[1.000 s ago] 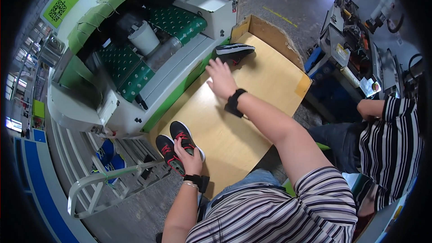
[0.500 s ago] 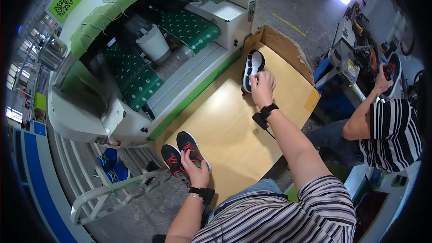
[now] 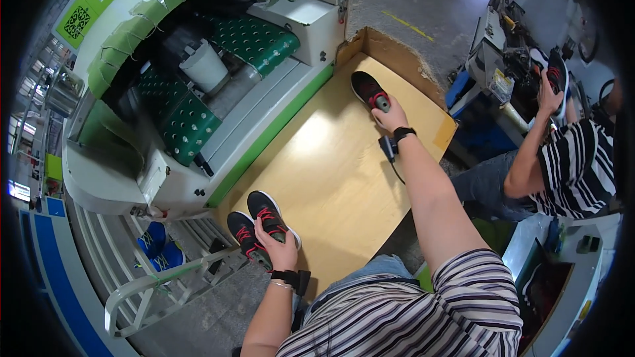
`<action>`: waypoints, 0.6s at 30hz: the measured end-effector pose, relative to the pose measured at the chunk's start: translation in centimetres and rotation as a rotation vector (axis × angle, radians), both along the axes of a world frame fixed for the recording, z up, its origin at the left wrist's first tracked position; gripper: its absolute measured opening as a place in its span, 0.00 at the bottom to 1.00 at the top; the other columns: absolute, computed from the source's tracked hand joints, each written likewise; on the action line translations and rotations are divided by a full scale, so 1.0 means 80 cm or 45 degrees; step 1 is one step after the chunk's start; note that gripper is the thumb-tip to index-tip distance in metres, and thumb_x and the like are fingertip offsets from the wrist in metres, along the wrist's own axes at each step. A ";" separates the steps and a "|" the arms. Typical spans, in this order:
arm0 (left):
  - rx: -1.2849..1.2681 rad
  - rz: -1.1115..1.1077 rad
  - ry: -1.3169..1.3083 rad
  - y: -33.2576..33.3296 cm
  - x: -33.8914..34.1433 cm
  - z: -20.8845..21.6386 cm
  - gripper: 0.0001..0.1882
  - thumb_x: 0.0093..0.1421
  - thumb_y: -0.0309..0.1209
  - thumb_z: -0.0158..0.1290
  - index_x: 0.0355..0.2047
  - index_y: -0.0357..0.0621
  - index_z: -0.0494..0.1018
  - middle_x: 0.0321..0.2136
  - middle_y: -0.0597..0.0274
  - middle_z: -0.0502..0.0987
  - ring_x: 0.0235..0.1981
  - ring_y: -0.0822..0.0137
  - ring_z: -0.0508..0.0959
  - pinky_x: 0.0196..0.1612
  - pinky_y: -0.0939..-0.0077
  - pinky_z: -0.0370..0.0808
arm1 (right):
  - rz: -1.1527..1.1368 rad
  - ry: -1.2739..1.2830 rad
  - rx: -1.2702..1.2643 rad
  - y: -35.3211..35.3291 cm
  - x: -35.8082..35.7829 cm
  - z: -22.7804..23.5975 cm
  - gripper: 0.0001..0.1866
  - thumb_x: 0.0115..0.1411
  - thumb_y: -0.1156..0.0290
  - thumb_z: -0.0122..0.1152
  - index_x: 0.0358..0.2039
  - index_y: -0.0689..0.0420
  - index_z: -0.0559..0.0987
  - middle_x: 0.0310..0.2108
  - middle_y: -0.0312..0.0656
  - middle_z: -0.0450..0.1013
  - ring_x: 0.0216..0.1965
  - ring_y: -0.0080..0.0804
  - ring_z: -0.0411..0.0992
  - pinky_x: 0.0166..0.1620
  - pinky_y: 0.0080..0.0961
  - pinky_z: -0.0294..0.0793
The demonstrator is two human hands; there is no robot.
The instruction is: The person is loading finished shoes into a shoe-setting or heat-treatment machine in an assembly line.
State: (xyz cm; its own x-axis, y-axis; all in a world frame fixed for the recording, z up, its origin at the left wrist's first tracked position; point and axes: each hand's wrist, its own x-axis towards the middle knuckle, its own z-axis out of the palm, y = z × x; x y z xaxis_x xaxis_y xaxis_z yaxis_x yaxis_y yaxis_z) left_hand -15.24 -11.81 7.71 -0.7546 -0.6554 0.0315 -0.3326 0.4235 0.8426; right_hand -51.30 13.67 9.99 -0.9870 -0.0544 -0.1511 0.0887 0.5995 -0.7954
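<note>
Two black sneakers with red laces stand side by side at the near left end of the tan board. My left hand grips the heel end of the right-hand sneaker of this pair, next to the left-hand sneaker. Across the board, near its far corner, my right hand has its fingers closed round the heel of another black-and-red sneaker, laces upward. Grey-green inserts, apparently shoe lasts, show in the openings of the gripped sneakers. Black bands circle both my wrists.
A cardboard edge rises behind the board. Beyond the board stands a machine with perforated green belts and a green-wrapped opening. Blue sneakers sit on a white rack at left. At right, a co-worker holds a shoe.
The sneaker in my right hand has turned from sole showing to laces up. My left hand stays at the pair. The co-worker's hands and shoe have shifted, and the whole view has moved slightly.
</note>
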 end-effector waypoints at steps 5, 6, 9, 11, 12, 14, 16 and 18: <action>0.212 0.064 -0.068 -0.019 0.001 0.001 0.38 0.52 0.21 0.54 0.62 0.36 0.51 0.61 0.41 0.53 0.64 0.48 0.55 0.66 0.60 0.52 | -0.169 0.117 -0.205 0.024 0.019 -0.069 0.30 0.54 0.57 0.65 0.50 0.65 0.72 0.42 0.55 0.75 0.46 0.46 0.74 0.50 0.33 0.70; 0.379 0.151 -0.071 -0.030 0.003 0.003 0.38 0.52 0.21 0.55 0.62 0.38 0.51 0.60 0.42 0.56 0.62 0.50 0.59 0.64 0.60 0.56 | -0.165 0.040 -0.351 0.012 0.035 -0.063 0.28 0.56 0.57 0.64 0.50 0.65 0.73 0.42 0.50 0.76 0.45 0.39 0.74 0.50 0.29 0.70; 1.072 0.276 0.200 -0.048 -0.032 0.096 0.33 0.54 0.17 0.53 0.60 0.42 0.57 0.54 0.53 0.65 0.54 0.62 0.67 0.56 0.67 0.66 | -0.127 -0.152 -0.691 -0.007 0.078 0.014 0.26 0.59 0.59 0.63 0.49 0.66 0.73 0.43 0.43 0.76 0.45 0.31 0.72 0.51 0.26 0.69; 0.890 0.138 0.367 -0.069 -0.049 0.136 0.30 0.55 0.17 0.51 0.59 0.42 0.59 0.55 0.53 0.65 0.55 0.62 0.66 0.59 0.68 0.62 | 0.115 -0.009 -0.864 -0.034 0.088 0.065 0.26 0.60 0.61 0.62 0.52 0.66 0.72 0.46 0.40 0.73 0.47 0.26 0.70 0.53 0.23 0.67; 0.711 0.053 0.421 -0.078 -0.062 0.160 0.29 0.56 0.17 0.51 0.58 0.41 0.60 0.56 0.53 0.65 0.56 0.62 0.65 0.61 0.68 0.60 | 0.226 0.130 -0.893 -0.056 0.086 0.102 0.27 0.60 0.62 0.62 0.55 0.66 0.69 0.48 0.41 0.72 0.49 0.26 0.69 0.54 0.24 0.66; 0.419 -0.037 0.684 -0.091 -0.106 0.208 0.26 0.57 0.19 0.50 0.57 0.40 0.61 0.58 0.52 0.63 0.59 0.60 0.62 0.64 0.66 0.55 | 0.316 0.395 -0.890 -0.109 0.066 0.164 0.34 0.59 0.64 0.63 0.61 0.64 0.61 0.51 0.43 0.70 0.52 0.28 0.68 0.57 0.25 0.64; -0.224 0.057 0.717 -0.110 -0.157 0.239 0.24 0.57 0.20 0.49 0.56 0.39 0.62 0.61 0.48 0.60 0.62 0.55 0.60 0.65 0.64 0.53 | 0.351 0.760 -0.771 -0.174 0.034 0.203 0.37 0.57 0.64 0.64 0.64 0.58 0.59 0.51 0.50 0.70 0.53 0.35 0.69 0.56 0.26 0.65; -0.535 0.120 0.675 -0.133 -0.213 0.248 0.23 0.57 0.21 0.49 0.55 0.39 0.62 0.62 0.42 0.56 0.63 0.49 0.58 0.65 0.61 0.52 | 0.322 0.785 -0.587 -0.228 -0.006 0.221 0.39 0.54 0.62 0.64 0.64 0.56 0.59 0.50 0.57 0.71 0.53 0.46 0.70 0.56 0.31 0.66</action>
